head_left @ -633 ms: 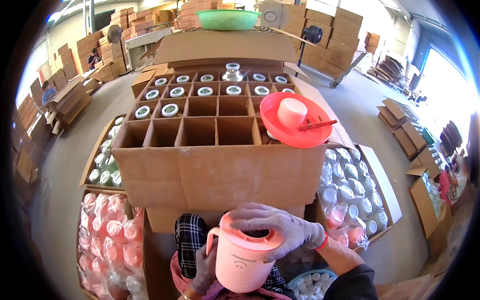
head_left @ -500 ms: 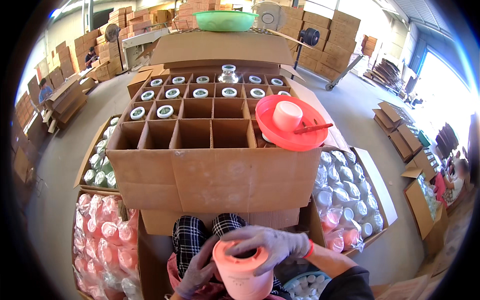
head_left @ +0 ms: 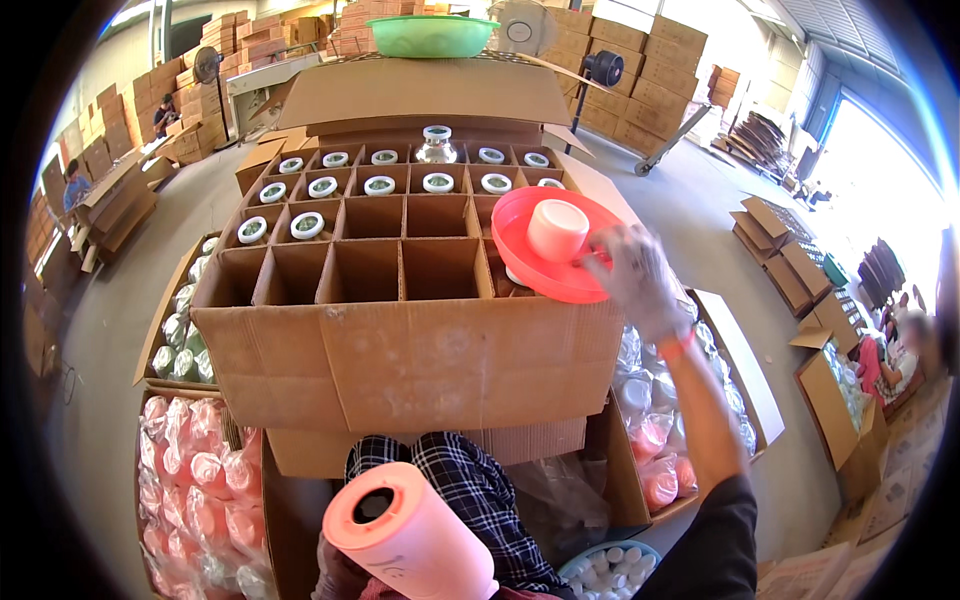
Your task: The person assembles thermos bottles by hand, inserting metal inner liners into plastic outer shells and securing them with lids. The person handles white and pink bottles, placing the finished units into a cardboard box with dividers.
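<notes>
A pink cylindrical flask body (head_left: 425, 545) lies tilted over my lap, its ring-shaped top with a dark round hole facing up and left. My gloved left hand (head_left: 336, 572) is closed around its lower left side, mostly hidden behind it. My gloved right hand (head_left: 640, 283) is stretched out to a pink round tray (head_left: 522, 262) on the carton's right front corner. Its fingertips are drawn together at the tray's right side and cover the spot where a thin red tool lay. A small pink cup (head_left: 557, 230) stands in the tray, left of those fingers.
The divided carton (head_left: 400, 365) holds several silvery flasks with white rims, one standing higher (head_left: 436, 146). Left is a carton of bagged pink parts (head_left: 205, 490); right, one of bagged white and pink parts (head_left: 655, 440). A basin of small white pieces (head_left: 610, 572) sits low right.
My right hand has left the pink flask body and moved up and right to the tray. The flask body has tipped left in my left hand. The red tool is now hidden.
</notes>
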`<state>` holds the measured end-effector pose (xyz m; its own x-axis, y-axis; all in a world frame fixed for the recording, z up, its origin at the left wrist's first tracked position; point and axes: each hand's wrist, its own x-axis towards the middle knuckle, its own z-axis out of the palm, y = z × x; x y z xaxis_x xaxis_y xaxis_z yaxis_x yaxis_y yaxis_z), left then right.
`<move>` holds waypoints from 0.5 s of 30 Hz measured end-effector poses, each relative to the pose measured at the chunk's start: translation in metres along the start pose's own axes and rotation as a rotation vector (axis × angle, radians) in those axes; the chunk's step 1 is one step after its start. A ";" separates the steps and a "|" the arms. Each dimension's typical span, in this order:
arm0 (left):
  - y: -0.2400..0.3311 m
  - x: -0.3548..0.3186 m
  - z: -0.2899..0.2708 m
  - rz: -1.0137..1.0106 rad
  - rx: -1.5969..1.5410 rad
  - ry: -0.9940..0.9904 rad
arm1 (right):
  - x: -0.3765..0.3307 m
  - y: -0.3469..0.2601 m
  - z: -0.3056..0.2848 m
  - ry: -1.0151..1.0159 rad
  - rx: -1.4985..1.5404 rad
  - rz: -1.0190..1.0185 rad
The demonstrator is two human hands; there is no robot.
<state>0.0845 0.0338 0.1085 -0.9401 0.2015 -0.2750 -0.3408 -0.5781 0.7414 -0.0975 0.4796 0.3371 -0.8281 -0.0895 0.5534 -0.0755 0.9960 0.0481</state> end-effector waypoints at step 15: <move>0.036 0.025 0.085 -0.417 0.587 -0.502 | -0.115 -0.082 -0.066 -0.570 0.739 -0.528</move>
<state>0.0482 0.0851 0.1799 -0.5841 0.7094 -0.3944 -0.4774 0.0927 0.8738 0.0401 0.4084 0.3246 -0.7151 -0.6867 0.1308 -0.6590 0.5999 -0.4536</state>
